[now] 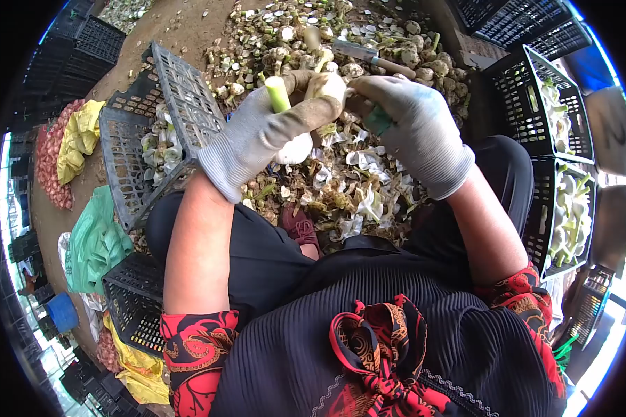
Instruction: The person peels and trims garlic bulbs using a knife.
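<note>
My left hand [271, 125], in a grey knit glove with soiled fingers, is wrapped round a garlic bulb [295, 149]. The cut pale-green stem of the garlic pokes up between thumb and fingers, and its white bulb shows under the palm. Close against those fingertips is my gloved right hand [417, 128], its fingers curled together. A bit of dark green shows at its fingers; what it pinches is hidden. Beyond the hands, a knife [375, 59] with a wooden handle lies on the heap of trimmed garlic roots and stem ends [424, 52].
Loose peels [362, 187] cover the ground between my legs. At left, a tilted black crate [129, 163] holds garlic. Two crates at right hold trimmed garlic [570, 215]. Green sacking [97, 240], a blue bucket [62, 313] and red net bags [52, 156] lie further left.
</note>
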`<state>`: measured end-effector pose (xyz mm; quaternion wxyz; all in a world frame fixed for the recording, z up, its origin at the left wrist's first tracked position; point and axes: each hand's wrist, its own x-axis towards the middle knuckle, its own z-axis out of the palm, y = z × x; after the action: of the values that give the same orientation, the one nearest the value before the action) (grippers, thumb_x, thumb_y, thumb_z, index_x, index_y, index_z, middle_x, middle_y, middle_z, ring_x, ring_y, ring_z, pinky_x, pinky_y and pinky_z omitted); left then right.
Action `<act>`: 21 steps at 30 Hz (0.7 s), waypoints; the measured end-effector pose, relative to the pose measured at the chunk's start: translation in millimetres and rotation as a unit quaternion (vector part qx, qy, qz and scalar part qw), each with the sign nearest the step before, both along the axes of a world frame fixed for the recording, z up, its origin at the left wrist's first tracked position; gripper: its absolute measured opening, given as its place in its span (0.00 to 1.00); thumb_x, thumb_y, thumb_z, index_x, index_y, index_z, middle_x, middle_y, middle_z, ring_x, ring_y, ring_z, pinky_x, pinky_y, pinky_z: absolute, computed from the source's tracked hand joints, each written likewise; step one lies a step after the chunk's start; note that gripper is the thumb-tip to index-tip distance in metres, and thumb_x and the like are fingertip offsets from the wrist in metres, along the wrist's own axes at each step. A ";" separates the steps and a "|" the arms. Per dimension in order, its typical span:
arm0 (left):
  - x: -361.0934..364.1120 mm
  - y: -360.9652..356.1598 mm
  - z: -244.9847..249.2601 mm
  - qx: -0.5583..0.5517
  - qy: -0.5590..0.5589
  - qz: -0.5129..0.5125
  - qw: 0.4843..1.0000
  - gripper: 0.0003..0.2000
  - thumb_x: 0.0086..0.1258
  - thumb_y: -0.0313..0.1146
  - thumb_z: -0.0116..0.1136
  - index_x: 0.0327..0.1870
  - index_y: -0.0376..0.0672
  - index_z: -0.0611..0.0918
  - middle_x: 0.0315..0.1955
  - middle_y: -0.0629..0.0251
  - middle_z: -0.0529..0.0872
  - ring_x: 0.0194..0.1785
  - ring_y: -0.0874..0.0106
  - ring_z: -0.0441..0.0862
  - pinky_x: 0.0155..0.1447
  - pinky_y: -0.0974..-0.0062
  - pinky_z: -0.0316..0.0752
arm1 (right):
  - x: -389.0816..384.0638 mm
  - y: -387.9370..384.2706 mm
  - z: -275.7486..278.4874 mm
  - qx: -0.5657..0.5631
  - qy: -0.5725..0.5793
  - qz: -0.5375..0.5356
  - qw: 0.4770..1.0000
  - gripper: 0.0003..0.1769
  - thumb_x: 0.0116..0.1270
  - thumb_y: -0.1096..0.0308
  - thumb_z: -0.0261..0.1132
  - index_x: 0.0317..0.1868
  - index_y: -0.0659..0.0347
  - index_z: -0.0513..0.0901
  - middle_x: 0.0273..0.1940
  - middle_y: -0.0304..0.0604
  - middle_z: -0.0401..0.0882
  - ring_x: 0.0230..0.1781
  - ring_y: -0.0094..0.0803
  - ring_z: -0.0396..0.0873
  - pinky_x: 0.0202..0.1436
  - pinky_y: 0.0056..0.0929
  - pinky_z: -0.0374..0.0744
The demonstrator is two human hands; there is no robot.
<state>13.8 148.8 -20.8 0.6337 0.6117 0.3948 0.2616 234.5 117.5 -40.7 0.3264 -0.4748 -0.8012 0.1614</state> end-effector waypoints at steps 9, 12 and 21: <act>-2.8 -5.3 -4.8 0.091 0.007 -0.084 0.992 0.29 0.66 0.38 0.63 0.69 0.41 0.72 0.45 0.66 0.82 0.38 0.79 0.79 0.44 0.81 0.77 | 10.2 12.5 -10.4 -0.405 0.482 -0.027 0.776 0.11 0.73 0.69 0.62 0.50 0.66 0.83 0.41 0.40 0.86 0.41 0.25 0.83 0.50 0.22 0.80; 1.0 -0.6 -18.7 0.180 -0.012 -0.056 0.982 0.29 0.66 0.34 0.60 0.69 0.39 0.70 0.44 0.66 0.82 0.36 0.79 0.79 0.42 0.83 0.78 | 15.0 16.5 -15.3 -0.380 0.456 0.046 0.803 0.19 0.74 0.61 0.63 0.58 0.67 0.78 0.47 0.36 0.84 0.46 0.21 0.81 0.53 0.21 0.79; -2.9 -7.5 -12.0 -0.139 -0.153 0.004 0.978 0.27 0.71 0.45 0.62 0.65 0.40 0.72 0.48 0.60 0.85 0.43 0.72 0.88 0.42 0.77 0.86 | 11.5 10.3 2.7 -0.337 0.471 0.090 0.810 0.19 0.71 0.58 0.67 0.55 0.63 0.81 0.46 0.36 0.85 0.47 0.21 0.82 0.54 0.22 0.79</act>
<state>10.9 141.2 -32.7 0.7645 0.4683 0.3282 0.2977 246.0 127.8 -37.9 0.4675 -0.3462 -0.4835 0.6541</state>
